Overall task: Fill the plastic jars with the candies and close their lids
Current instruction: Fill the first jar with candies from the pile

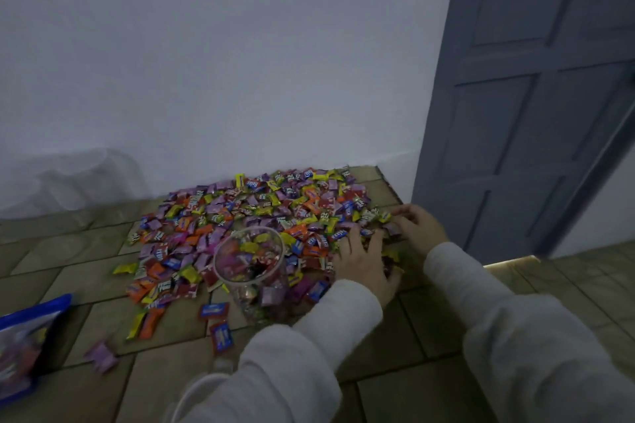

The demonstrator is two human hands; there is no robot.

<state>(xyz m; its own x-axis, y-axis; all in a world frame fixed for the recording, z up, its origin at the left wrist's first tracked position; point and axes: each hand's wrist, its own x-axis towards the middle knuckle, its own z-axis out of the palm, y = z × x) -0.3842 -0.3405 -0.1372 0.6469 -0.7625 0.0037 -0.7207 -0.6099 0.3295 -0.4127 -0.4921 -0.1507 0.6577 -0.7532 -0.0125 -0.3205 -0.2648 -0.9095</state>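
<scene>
While a wide heap of wrapped candies [247,216] is lying on the tiled floor [395,347] against the white wall [220,62], a clear plastic jar [254,271] is standing upright at the heap's near edge, its mouth open with no lid on it and a mix of candies showing inside. Both hands are working at the right side of the heap. The left hand [366,263], coming out of a pale sleeve [309,347], is lying palm down just right of the jar with its fingers spread and curling over a clump of candies. The right hand [417,225] is reaching a little farther back, near the grey door [529,96], with its fingers bent onto the wrappers; the picture is dim and soft there, so it seems to be gathering them, though I cannot tell whether any candy is actually pinched. A few loose candies are lying apart from the heap on the near tiles, and a blue-edged bag [27,343] is resting at the left edge.
</scene>
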